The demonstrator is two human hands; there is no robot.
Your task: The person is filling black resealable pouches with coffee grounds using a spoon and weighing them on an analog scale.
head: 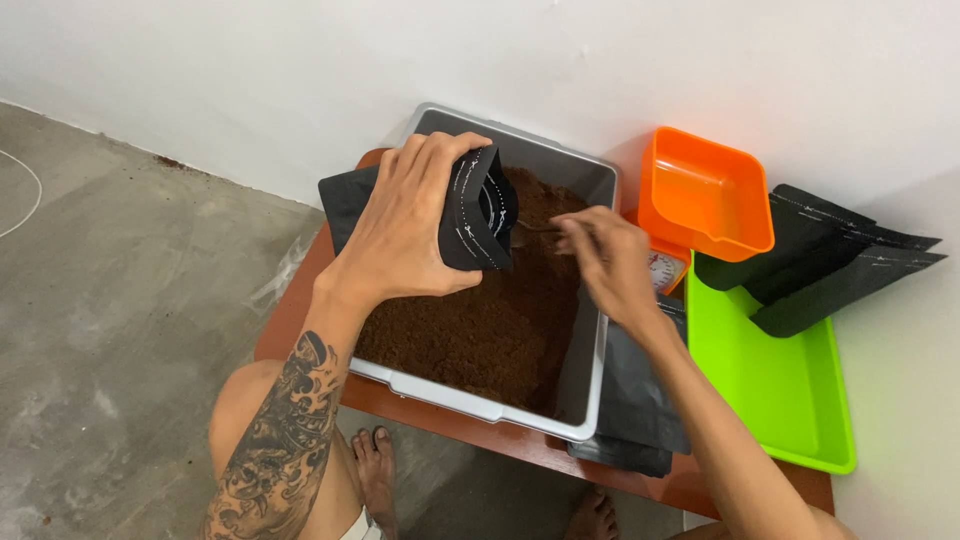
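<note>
My left hand point(410, 225) grips a black stand-up pouch point(478, 210) and holds it tilted, mouth toward the right, over a grey tub point(590, 340) full of brown powder point(480, 325). My right hand point(608, 262) holds a small spoon point(535, 228) whose tip sits at the pouch's open mouth, just above the powder. The spoon's bowl is mostly hidden by the pouch.
An orange scoop bowl point(705, 195) sits on a small scale point(665, 268) to the right of the tub. A green tray point(780, 390) carries a stack of black pouches point(830, 255). More black pouches point(630, 400) lie beside the tub, on a low brown table point(300, 300) against a white wall.
</note>
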